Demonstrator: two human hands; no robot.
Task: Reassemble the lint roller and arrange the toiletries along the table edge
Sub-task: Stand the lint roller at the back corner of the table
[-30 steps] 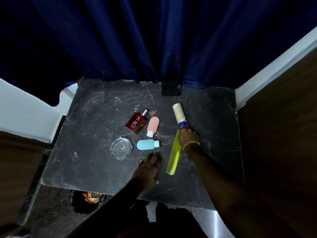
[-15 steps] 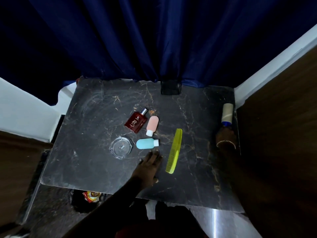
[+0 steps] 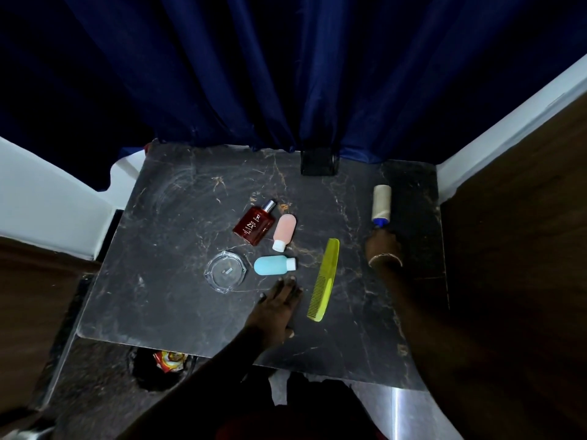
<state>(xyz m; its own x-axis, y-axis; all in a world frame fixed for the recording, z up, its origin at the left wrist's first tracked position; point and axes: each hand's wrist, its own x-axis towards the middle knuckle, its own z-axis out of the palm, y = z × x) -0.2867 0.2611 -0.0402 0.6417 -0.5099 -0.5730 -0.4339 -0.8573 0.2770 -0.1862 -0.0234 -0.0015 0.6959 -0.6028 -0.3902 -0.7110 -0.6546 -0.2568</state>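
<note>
The right hand (image 3: pixel 382 246) grips the handle of the cream-paper lint roller with blue collar (image 3: pixel 381 203) near the dark marble table's (image 3: pixel 165 300) right edge. The left hand (image 3: pixel 276 304) rests flat, released. The clear glass ashtray (image 3: pixel 225 274) holds 1 small scrap.

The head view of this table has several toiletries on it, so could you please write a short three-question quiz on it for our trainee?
1. True or false: the yellow comb lies between the two hands.
2. Which item is nearest the left hand? A) red perfume bottle B) blue bottle C) lint roller
3. Fill in: the right hand holds the ___ by its handle.

Key: 1 true; 2 B; 3 lint roller.
</note>
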